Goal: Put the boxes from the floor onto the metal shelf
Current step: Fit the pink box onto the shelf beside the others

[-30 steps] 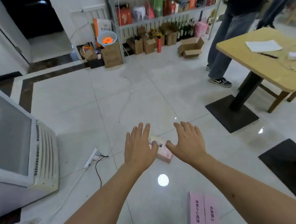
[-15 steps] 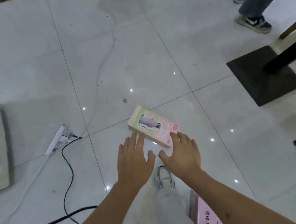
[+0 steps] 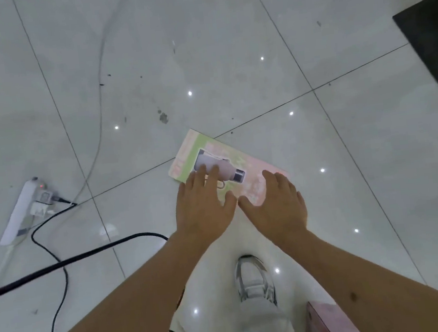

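A flat pink and green box (image 3: 213,157) with a bottle pictured on it lies on the white tiled floor. My left hand (image 3: 203,210) is spread above its near left part, fingers apart. My right hand (image 3: 277,205) hovers over its right end, fingers apart too. Whether either hand touches the box I cannot tell. A second pink box (image 3: 330,321) lies at the bottom right beside my leg. The metal shelf is out of view.
A white power strip (image 3: 23,208) with plugs lies at the left, and black cables (image 3: 68,260) run from it across the floor. My shoe (image 3: 254,277) stands just behind my hands. A dark table base plate (image 3: 432,48) is at the right edge.
The view has tipped down from the room to the floor. Both hands have dropped and reached forward, from short of the pictured box to over its near edge.
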